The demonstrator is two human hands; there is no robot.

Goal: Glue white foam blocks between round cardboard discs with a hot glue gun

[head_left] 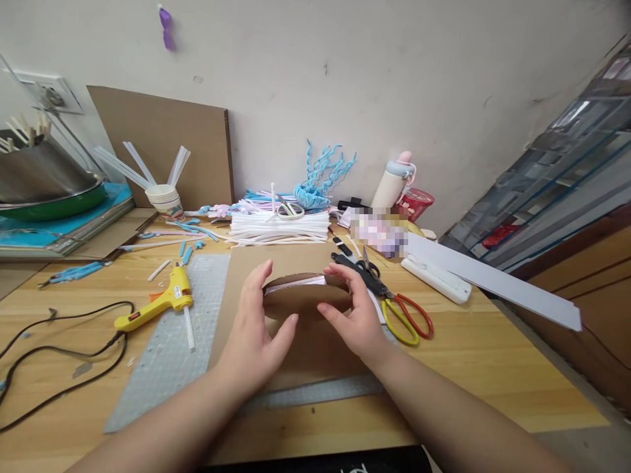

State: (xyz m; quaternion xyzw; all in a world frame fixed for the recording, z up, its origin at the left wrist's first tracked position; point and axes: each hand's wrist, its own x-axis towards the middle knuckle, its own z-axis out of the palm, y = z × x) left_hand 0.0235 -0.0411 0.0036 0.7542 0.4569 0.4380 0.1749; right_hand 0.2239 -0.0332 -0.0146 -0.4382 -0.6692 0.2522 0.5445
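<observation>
A round-edged brown cardboard piece (310, 303), with a white strip along its far rim, is held upright or tilted between my two hands. My left hand (257, 322) curves around its left end, fingers at the outside and thumb on the near side. Around the right end bends my right hand (359, 314), its thumb lying on the near side. Under them a flat cardboard sheet (280, 256) lies over a grey cutting mat (165, 368). How firmly each hand presses is hard to see.
A yellow glue gun (162, 303) with a black cord lies at left. To the right are red-and-yellow-handled scissors (407, 320) and a long white strip (497, 282). White pipe cleaners (280, 230), a paper cup (164, 199) and a bottle (392, 184) stand behind.
</observation>
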